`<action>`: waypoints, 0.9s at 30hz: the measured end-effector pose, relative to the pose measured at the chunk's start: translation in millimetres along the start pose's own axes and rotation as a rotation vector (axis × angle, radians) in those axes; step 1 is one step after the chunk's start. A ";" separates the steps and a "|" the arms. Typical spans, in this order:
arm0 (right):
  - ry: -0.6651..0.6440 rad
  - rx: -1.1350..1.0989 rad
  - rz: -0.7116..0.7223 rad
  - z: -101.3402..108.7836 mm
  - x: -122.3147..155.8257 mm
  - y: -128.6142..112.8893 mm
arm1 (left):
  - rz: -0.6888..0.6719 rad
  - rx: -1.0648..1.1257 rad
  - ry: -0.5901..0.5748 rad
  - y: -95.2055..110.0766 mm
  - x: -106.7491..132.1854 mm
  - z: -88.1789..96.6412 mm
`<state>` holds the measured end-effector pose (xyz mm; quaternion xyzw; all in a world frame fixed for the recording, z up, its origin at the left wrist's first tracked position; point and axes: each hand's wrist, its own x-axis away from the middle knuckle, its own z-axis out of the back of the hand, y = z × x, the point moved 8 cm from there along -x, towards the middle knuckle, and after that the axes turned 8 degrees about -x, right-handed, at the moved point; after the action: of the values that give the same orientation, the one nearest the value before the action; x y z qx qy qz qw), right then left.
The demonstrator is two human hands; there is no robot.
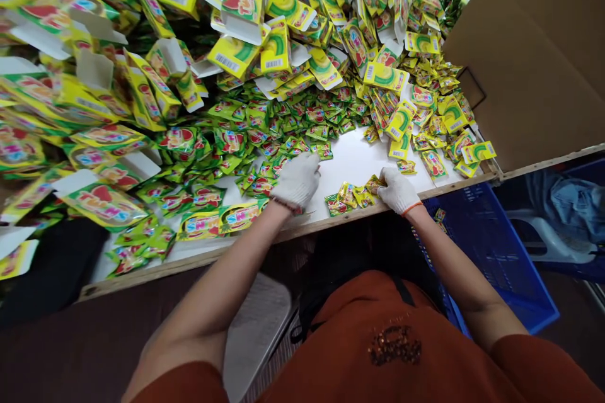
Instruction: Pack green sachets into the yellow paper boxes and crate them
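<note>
My left hand [297,181], in a white knitted glove, is at the near edge of the green candy packets [262,186]. Its fingers are curled, and whatever may be inside them is hidden. To the right, my right hand [399,191], gloved too, has its fingertips closed on a yellow candy packet [374,184]. That packet ends a short row of yellow packets [347,194] along the table's front edge, with a green packet [336,205] at the row's left end. A loose yellow packet [406,167] lies just beyond my right hand.
Open-flapped yellow candy boxes [236,53] are heaped across the back and left of the white table [350,154]. A brown cardboard sheet [534,63] stands at the right. Below the wooden edge sits a blue crate [515,277], near a pale plastic stool [551,239].
</note>
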<state>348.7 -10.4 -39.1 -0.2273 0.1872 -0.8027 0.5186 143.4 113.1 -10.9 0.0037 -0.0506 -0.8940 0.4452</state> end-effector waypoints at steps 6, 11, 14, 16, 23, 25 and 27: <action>0.039 -0.309 0.051 4.0 3.5 13.3 | 0.143 -0.072 -0.058 -0.9 -71.7 -6.1; 0.089 -0.406 0.100 16.1 1.6 9.8 | 0.099 0.187 -0.021 -6.2 -72.3 -7.0; 0.091 -0.503 0.185 20.8 0.2 -3.2 | 0.058 0.546 0.055 -0.2 -50.7 -4.8; 0.025 -0.593 0.231 18.1 0.0 -16.5 | 0.075 0.832 0.039 8.2 -31.6 -8.8; -0.049 -0.584 0.295 20.4 2.6 -53.8 | 0.133 1.436 -0.143 50.1 19.3 -30.0; -0.031 -0.555 0.288 23.2 2.2 -54.4 | 0.104 1.491 -0.153 56.5 24.1 -32.2; -0.025 -0.552 0.285 23.5 2.1 -53.1 | 0.090 1.512 -0.149 59.3 26.0 -33.4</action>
<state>321.4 6.9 9.2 -0.3409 0.4219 -0.6377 0.5469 176.6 54.0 -37.5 0.2453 -0.6793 -0.5948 0.3531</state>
